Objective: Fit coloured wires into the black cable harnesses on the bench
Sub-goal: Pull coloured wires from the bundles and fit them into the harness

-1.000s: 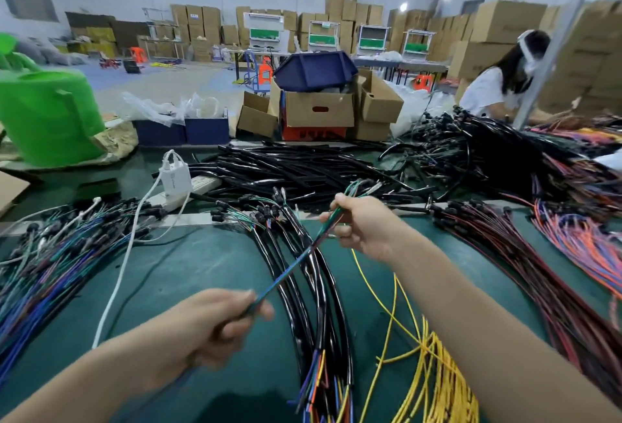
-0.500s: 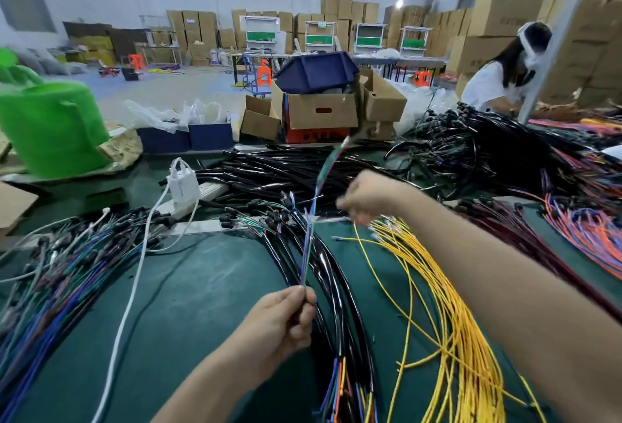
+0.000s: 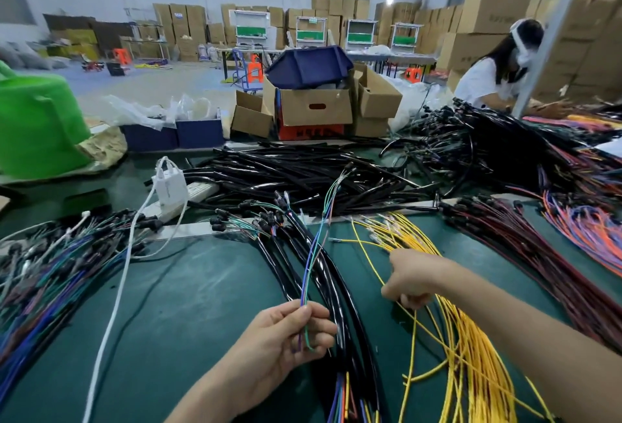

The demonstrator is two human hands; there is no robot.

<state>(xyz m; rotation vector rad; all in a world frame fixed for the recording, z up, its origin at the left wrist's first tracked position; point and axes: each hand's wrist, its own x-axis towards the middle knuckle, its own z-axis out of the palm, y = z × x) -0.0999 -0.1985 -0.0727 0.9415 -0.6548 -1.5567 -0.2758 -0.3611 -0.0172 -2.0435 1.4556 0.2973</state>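
A warehouse floor lined with stacked cartons [image 3: 488, 15] fills the top of the frame. Below it a green surface [image 3: 188, 304] spreads across the lower two thirds, with stock laid in sorted heaps, probably so each kind is within arm's reach. The black cable harnesses [image 3: 303, 173] lie in a broad pile at the centre. A few are pulled forward and run down the middle to the bottom edge, where coloured ends show. A mixed bundle [image 3: 50, 281] of blue, green and purple leads lies at the left, and a dark red bundle [image 3: 538, 254] at the right. The yellow wires [image 3: 471, 355] fan out at lower right with their terminal ends pointing away, which should let one be drawn off singly. The right hand [image 3: 414, 281] rests on them with fingers curled, seemingly pinching a strand. The left hand [image 3: 286, 331], at lower centre, pinches a thin bunch of coloured wires [image 3: 316, 247] between thumb and fingers. It holds the bunch upright, just beside the forward harnesses, likely to keep the set together while a yellow one is added
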